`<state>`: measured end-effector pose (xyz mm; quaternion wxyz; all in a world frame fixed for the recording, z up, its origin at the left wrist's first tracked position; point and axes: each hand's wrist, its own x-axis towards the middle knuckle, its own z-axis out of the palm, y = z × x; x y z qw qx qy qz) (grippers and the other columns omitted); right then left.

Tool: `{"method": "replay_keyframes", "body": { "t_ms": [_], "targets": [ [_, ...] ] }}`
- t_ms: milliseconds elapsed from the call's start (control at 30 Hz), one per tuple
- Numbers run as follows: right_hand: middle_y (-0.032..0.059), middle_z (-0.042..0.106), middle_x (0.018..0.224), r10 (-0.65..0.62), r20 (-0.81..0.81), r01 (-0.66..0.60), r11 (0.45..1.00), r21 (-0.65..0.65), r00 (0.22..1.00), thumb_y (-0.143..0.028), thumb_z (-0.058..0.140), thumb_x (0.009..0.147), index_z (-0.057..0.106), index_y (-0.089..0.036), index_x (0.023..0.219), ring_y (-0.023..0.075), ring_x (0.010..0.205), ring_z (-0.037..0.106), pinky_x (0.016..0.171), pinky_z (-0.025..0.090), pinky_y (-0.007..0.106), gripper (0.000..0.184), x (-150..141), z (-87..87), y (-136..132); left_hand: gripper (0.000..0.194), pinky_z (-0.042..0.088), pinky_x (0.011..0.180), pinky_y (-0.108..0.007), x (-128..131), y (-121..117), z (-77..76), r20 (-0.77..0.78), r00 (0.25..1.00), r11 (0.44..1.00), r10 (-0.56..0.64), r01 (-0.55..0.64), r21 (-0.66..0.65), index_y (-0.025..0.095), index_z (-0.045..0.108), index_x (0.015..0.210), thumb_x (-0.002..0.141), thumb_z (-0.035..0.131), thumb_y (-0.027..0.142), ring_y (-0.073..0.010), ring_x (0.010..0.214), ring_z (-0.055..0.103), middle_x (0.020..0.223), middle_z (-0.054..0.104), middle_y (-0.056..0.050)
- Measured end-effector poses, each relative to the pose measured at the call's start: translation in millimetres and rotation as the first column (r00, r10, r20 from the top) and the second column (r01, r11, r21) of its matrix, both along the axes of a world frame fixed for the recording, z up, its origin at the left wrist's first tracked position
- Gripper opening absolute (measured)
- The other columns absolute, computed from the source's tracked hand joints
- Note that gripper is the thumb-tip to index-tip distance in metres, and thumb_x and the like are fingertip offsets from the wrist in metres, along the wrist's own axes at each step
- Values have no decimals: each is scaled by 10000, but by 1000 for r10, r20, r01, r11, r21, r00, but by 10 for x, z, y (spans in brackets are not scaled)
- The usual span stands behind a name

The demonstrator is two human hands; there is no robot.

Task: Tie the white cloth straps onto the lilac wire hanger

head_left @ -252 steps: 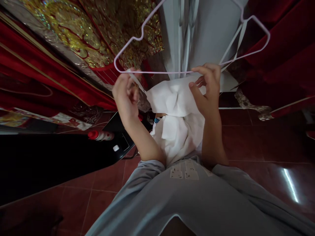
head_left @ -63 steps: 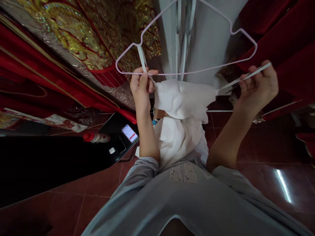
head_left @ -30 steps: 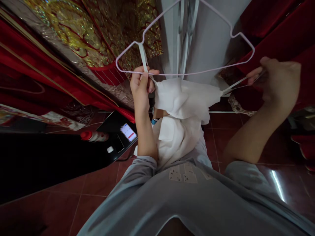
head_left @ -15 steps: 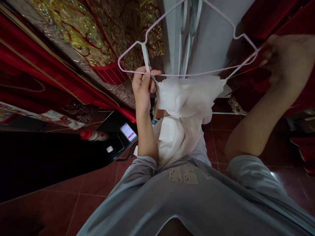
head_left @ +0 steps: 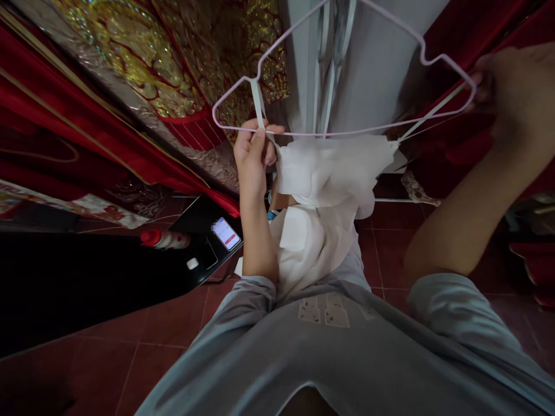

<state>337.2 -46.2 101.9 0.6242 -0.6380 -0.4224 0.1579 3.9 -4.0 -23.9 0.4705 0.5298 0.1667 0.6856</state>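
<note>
A pale pink wire hanger (head_left: 342, 134) spans the view, its top running out of frame. A white garment (head_left: 325, 173) of thin fabric hangs below it by narrow straps and drapes over my lap. My left hand (head_left: 255, 144) is closed, pinching the hanger's lower bar together with the left strap (head_left: 257, 103), which loops over the hanger's notch. At the hanger's right end is my right hand (head_left: 511, 86), somewhat blurred, its fingers closed on the right strap (head_left: 433, 112). That strap is stretched taut around the hanger's end; the fingertips are partly hidden.
Gold-sequinned red garments (head_left: 182, 63) hang at left, dark red fabric (head_left: 515, 34) at right. A black table (head_left: 108, 289) at left carries a lit phone (head_left: 227, 233), a red-capped bottle (head_left: 165, 238) and a small white case (head_left: 192, 263). Red tiles (head_left: 173, 323) cover the floor.
My right hand has moved outward to the right and slightly up with the strap. The hanger's right end has shifted right too. My left hand stays nearly still.
</note>
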Motion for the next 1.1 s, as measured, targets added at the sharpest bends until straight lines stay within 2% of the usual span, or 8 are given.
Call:
{"method": "replay_keyframes", "body": {
  "t_ms": [133, 267, 367, 500, 633, 833, 967, 1100],
  "targets": [
    [-48, 483, 483, -21, 20, 20, 1000, 21, 1000, -143, 673, 710, 530, -170, 517, 23, 440, 470, 418, 346, 195, 242, 98, 24, 92, 283, 178, 428, -308, -10, 0, -6, -18, 999, 999, 41, -41, -3, 280, 659, 1020, 942, 733, 541, -135, 464, 258, 958, 729, -3],
    [-20, 540, 542, 35, -33, -33, 998, 52, 999, -133, 659, 707, 570, -166, 562, 27, 428, 463, 369, 323, 190, 172, 72, 25, 63, 183, 287, 431, -310, -13, -34, -5, -52, 995, 994, 85, -88, -57, 288, 644, 1020, 1006, 675, 468, -158, 523, 451, 991, 712, -22],
    [11, 576, 552, 184, 43, -187, 977, 102, 982, -122, 651, 720, 614, -127, 564, 47, 442, 528, 372, 360, 182, 161, -85, 50, 9, 183, 345, 439, -294, 23, -62, 27, -79, 988, 982, 135, -144, -123, 274, 631, 993, 1023, 649, 454, -173, 577, 539, 971, 704, -38],
    [19, 617, 568, 397, 90, -404, 910, 87, 913, -138, 618, 772, 691, -103, 673, 86, 510, 628, 401, 404, 157, 128, -383, 133, -35, 211, 275, 443, -318, 99, -93, 65, -52, 986, 972, 159, -166, -165, 279, 617, 933, 954, 674, 481, -189, 495, 470, 955, 688, -58],
    [67, 710, 722, 492, 61, -495, 867, 51, 868, -137, 579, 822, 725, -129, 752, 132, 592, 684, 472, 485, 206, 162, -570, 137, -126, 210, 277, 485, -318, 116, -87, 36, -24, 989, 979, 148, -150, -137, 274, 602, 956, 962, 668, 474, -192, 537, 485, 965, 697, -53],
    [50, 727, 879, 384, 125, -385, 923, -22, 915, -184, 606, 864, 791, -189, 925, 112, 757, 680, 706, 529, 256, 195, -525, -100, -479, 242, 270, 519, -301, 89, -19, -60, 7, 997, 993, 78, -77, -87, 224, 587, 1018, 1024, 673, 450, -151, 591, 482, 986, 707, -47],
    [1, 682, 819, 161, 108, -182, 957, 224, 981, -125, 572, 836, 782, -223, 931, 75, 740, 624, 693, 476, 229, 250, -602, -287, -559, 256, 265, 506, -310, 132, -43, -64, 8, 997, 995, 76, -75, -66, 236, 600, 1038, 1016, 670, 481, -155, 572, 461, 1000, 711, -44],
    [-10, 684, 1028, 301, 142, -325, 924, 203, 943, -97, 573, 776, 734, -241, 997, 64, 717, 584, 672, 462, 235, 309, -889, -562, -414, 196, 270, 494, -322, 193, -157, 11, 7, 995, 991, 99, -98, -92, 255, 606, 1012, 1024, 633, 449, -172, 546, 468, 989, 708, -44]
  ]
}}
